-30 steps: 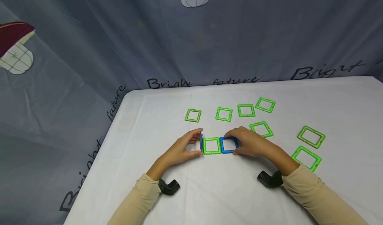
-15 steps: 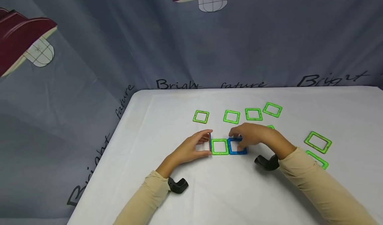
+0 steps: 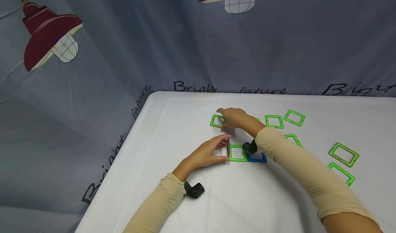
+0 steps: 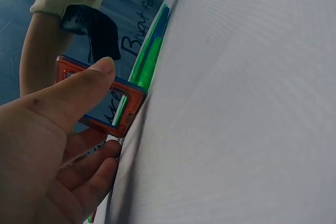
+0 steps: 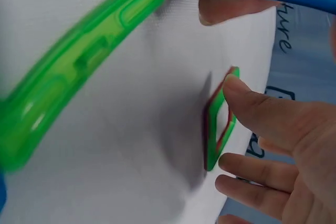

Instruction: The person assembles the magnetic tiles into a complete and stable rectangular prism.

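In the head view my left hand (image 3: 204,152) holds a red and blue square magnetic tile (image 4: 133,106) on edge, thumb and fingers at its two sides. That tile stands at the left side of a flat green magnetic tile (image 3: 238,160). A blue tile (image 3: 257,160) adjoins the green one on the right, partly covered by the right wrist's black camera mount. Farther back, my right hand (image 3: 236,117) is over a green tile with a red underside (image 5: 211,129). The thumb overlaps that tile's edge in the right wrist view, with the other fingers loosely extended.
Several more green tiles lie flat on the white tablecloth (image 3: 185,116): one tile (image 3: 274,126) and another (image 3: 294,123) at the back, and a pair at the right, including one tile (image 3: 346,147). A grey printed curtain (image 3: 173,47) hangs behind the table.
My right hand has let go of the blue tile and moved back and left to the far green tile. The left hand keeps its hold on the upright tile. The head view has shifted.
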`<action>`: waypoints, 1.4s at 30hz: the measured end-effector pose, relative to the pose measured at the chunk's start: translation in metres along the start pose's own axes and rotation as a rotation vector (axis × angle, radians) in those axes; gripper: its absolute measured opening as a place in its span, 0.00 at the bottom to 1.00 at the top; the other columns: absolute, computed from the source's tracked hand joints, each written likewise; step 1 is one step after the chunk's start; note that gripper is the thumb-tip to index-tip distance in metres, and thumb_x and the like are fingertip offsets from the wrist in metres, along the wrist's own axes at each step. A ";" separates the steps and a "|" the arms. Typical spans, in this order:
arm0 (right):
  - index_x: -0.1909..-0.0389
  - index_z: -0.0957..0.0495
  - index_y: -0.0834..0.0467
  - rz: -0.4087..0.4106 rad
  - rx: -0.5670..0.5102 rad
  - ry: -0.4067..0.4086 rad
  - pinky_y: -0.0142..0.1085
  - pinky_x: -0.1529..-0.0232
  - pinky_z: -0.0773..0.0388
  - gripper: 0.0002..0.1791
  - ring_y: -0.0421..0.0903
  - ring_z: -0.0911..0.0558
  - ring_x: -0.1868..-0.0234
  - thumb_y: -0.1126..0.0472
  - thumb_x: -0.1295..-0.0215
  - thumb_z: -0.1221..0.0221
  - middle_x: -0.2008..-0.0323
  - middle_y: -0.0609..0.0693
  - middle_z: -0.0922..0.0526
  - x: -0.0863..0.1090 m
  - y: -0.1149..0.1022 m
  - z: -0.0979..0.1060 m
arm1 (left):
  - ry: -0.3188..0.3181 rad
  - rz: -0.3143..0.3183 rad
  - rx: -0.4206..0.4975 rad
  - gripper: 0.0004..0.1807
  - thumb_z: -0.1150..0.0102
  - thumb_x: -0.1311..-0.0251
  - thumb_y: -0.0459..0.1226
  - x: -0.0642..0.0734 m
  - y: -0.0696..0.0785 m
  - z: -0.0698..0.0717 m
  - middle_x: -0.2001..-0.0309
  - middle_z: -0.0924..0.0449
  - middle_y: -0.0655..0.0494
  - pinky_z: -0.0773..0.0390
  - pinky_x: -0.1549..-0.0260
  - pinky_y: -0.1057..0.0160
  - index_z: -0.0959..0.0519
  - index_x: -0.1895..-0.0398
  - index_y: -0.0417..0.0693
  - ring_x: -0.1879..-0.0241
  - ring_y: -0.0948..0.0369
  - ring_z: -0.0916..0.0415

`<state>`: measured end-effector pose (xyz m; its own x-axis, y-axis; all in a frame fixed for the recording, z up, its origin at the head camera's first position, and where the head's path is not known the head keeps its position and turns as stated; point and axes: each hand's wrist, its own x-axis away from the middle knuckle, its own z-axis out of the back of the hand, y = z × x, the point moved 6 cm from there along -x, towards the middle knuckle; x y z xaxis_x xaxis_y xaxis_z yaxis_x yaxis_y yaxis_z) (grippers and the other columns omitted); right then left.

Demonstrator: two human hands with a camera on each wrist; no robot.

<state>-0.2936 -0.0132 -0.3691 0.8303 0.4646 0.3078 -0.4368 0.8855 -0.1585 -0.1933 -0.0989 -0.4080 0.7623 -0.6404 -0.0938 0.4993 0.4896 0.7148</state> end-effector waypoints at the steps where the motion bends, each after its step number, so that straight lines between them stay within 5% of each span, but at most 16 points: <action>1: 0.33 0.43 0.57 -0.001 0.006 0.002 0.53 0.46 0.28 0.42 0.56 0.29 0.41 0.50 0.46 0.36 0.42 0.59 0.28 -0.002 0.000 -0.001 | -0.005 0.001 -0.001 0.40 0.35 0.48 0.44 -0.001 0.000 -0.001 0.42 0.31 0.54 0.29 0.46 0.72 0.43 0.33 0.52 0.46 0.63 0.28; 13: 0.43 0.31 0.62 0.046 0.156 0.069 0.49 0.50 0.25 0.35 0.54 0.21 0.52 0.50 0.51 0.33 0.53 0.57 0.20 -0.011 -0.009 -0.001 | -0.005 -0.009 -0.011 0.40 0.36 0.48 0.44 -0.001 0.001 -0.001 0.42 0.31 0.53 0.29 0.46 0.73 0.43 0.34 0.50 0.46 0.62 0.28; 26: 0.47 0.27 0.60 0.065 0.010 -0.013 0.44 0.55 0.24 0.31 0.48 0.22 0.58 0.56 0.53 0.32 0.58 0.52 0.20 0.007 0.003 -0.007 | 0.008 0.010 0.013 0.40 0.35 0.49 0.43 -0.001 -0.002 -0.003 0.45 0.29 0.55 0.29 0.46 0.73 0.43 0.33 0.54 0.47 0.64 0.28; 42: 0.48 0.27 0.59 0.107 0.014 -0.034 0.47 0.48 0.26 0.33 0.50 0.24 0.52 0.55 0.57 0.28 0.52 0.53 0.25 0.035 0.014 -0.018 | 0.003 0.030 0.022 0.40 0.35 0.49 0.43 0.000 -0.001 -0.002 0.45 0.29 0.53 0.29 0.45 0.71 0.43 0.34 0.54 0.46 0.63 0.28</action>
<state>-0.2645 0.0154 -0.3779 0.7665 0.5559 0.3217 -0.5274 0.8306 -0.1788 -0.1930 -0.0977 -0.4104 0.7779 -0.6240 -0.0744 0.4674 0.4954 0.7322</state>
